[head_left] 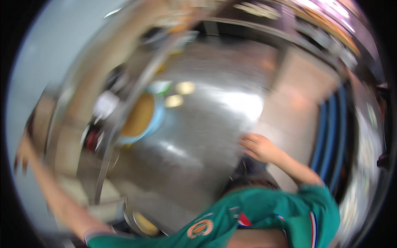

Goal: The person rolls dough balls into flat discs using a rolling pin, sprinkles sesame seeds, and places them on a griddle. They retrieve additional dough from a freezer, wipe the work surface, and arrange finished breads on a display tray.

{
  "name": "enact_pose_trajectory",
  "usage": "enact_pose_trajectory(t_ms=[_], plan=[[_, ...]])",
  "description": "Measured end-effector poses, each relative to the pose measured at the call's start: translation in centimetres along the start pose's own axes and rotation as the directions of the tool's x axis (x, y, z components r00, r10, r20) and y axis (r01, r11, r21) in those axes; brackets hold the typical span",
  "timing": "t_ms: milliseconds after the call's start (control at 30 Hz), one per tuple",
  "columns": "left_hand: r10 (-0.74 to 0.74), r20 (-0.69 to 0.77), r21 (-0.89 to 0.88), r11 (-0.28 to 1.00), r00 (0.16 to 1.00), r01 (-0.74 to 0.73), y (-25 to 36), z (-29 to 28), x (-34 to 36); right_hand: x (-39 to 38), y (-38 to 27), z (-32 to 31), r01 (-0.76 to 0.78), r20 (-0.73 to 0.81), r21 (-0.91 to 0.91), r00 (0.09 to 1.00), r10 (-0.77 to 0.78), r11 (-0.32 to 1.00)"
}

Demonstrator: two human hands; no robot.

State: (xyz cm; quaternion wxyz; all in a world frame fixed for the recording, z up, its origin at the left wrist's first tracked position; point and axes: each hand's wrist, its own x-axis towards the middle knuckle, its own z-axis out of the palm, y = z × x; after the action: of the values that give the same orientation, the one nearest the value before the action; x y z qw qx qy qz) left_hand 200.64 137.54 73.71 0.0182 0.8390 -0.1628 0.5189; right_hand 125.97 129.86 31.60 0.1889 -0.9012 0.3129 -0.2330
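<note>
The whole view is smeared by motion. My left hand (25,151) reaches far out to the left, beside a brownish upright panel (43,111); blur hides whether its fingers grip anything. Low over the near right edge of a shiny metal table (206,132), my right hand (260,146) hangs open with fingers loosely bent and nothing visible in them. On the table's left side stands a light blue tub (156,128) with a brownish-yellow filling. Two pale flat rounds, a farther one (185,87) and a nearer one (173,101), lie beside it, next to a white and green item (160,87).
A metal rail (140,82) runs along the table's left side, with blurred items behind it. Right of the table is a tiled floor (306,78), then a rack with several blue bars (331,132). Pale pieces lie on a dark surface (264,18) at the back.
</note>
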Motion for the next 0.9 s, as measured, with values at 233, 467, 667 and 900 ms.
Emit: enact_pose_trajectory(t_ms=[233, 467, 667, 900], plan=[[-0.314, -0.274, -0.454, 0.876, 0.909, 0.166, 1.7, 2.2, -4.2, -0.9, -0.9, 1.5, -0.082, -0.004, 0.067, 0.997, 0.082, 0.994], [-0.224, -0.563, -0.411, 0.911, 0.796, -0.034, 0.4, 2.4, -4.8, 1.0, -1.5, 1.4, 0.001, 0.003, 0.079, 1.0, -0.001, 0.997], [-0.008, -0.777, -0.376, 0.808, 0.629, -0.454, 4.6, -2.0, -7.0, -2.3, 0.0, 3.7, -0.123, 0.093, 0.092, 0.989, 0.115, 0.988], [0.517, -0.404, -0.748, 0.289, 0.755, -0.598, 16.0, -5.6, -33.8, -10.4, 1.7, 4.6, -0.323, 0.191, 0.014, 0.93, 0.315, 0.946]])
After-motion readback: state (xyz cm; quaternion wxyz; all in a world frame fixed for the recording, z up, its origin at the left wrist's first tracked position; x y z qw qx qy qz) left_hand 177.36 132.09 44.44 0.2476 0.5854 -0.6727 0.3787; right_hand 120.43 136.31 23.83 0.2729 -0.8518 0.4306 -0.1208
